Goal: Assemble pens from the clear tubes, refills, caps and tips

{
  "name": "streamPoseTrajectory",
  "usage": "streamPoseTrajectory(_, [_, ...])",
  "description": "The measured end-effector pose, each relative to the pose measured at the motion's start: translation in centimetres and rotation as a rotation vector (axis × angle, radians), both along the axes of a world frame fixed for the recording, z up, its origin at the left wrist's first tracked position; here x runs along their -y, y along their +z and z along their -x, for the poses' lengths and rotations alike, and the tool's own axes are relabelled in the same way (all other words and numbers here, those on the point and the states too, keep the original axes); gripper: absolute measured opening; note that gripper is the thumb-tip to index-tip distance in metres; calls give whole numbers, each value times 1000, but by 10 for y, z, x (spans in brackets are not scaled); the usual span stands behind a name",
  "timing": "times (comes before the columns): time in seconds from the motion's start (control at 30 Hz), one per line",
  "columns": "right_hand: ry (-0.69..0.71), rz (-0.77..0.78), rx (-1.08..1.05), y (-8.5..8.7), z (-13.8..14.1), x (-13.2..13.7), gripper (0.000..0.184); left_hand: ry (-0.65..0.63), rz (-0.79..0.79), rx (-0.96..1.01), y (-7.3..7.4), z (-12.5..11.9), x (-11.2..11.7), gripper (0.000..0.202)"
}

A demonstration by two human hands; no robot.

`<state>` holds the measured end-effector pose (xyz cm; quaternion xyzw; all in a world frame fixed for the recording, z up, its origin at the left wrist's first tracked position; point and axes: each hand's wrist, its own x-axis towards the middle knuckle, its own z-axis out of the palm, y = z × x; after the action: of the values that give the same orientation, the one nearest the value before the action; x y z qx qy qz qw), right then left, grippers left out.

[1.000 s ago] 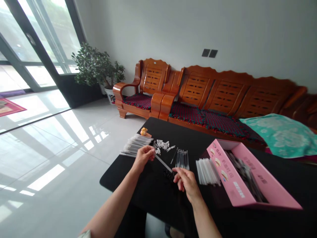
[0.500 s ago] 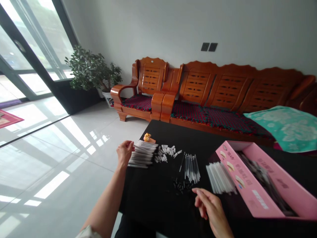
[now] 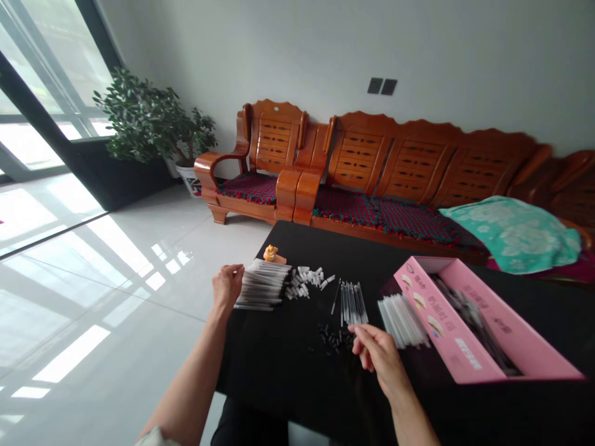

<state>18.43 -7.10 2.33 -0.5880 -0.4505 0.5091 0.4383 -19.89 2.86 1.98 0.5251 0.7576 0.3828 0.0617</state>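
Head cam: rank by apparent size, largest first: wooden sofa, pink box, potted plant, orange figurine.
1. Wooden sofa
2. Pink box, though nearness to the camera inflates it
3. Potted plant
4. Orange figurine

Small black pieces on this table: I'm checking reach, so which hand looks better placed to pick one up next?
Probably the right hand: its fingertips hover just beside the small black pieces. The left hand sits farther away, past the stack of thin tubes.

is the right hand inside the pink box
No, the right hand is above the black tabletop near the small black pieces, outside the pink box.
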Motion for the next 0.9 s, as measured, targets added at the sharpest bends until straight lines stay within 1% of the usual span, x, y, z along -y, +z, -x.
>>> streamPoseTrajectory(0.07, [12, -16, 84, -2, -12, 0, 46, 38, -113, -23, 3, -7, 7, 31])
streamPoseTrajectory(0.13, [-4, -44, 213, -5, -29, 0, 41, 76, -211, -11, 6, -20, 19, 32])
streamPoseTrajectory(0.2, [-40, -64, 392, -8, -51, 0, 37, 70, -251, 21, 6, -42, 38, 31])
streamPoseTrajectory(0.23, [-50, -83, 485, -9, -62, -1, 35, 41, -244, 41, 4, -55, 50, 31])
streamPoseTrajectory(0.3, [-72, -138, 672, -11, -82, -4, 29, -76, -197, 113, -3, -84, 76, 30])
streamPoseTrajectory(0.37, [-93, -181, 833, -11, -95, -9, 26, -248, -135, 199, -14, -113, 101, 29])
streamPoseTrajectory(0.43, [-99, -195, 976, -10, -101, -15, 24, -402, -43, 216, -24, -138, 120, 29])
streamPoseTrajectory(0.47, [-93, -190, 1043, -10, -102, -18, 22, -449, 1, 208, -28, -148, 125, 30])
streamPoseTrajectory(0.53, [-69, -160, 1160, -8, -99, -24, 19, -455, 73, 178, -32, -160, 130, 33])
streamPoseTrajectory(0.67, [-19, -127, 1306, -7, -91, -34, 16, -367, 159, 116, -33, -168, 123, 39])
streamPoseTrajectory(0.8, [49, -142, 1379, -9, -87, -41, 17, -352, 166, 86, -34, -169, 118, 43])
streamPoseTrajectory(0.9, [80, -124, 1386, -12, -86, -46, 16, -359, 171, 94, -36, -170, 119, 43])
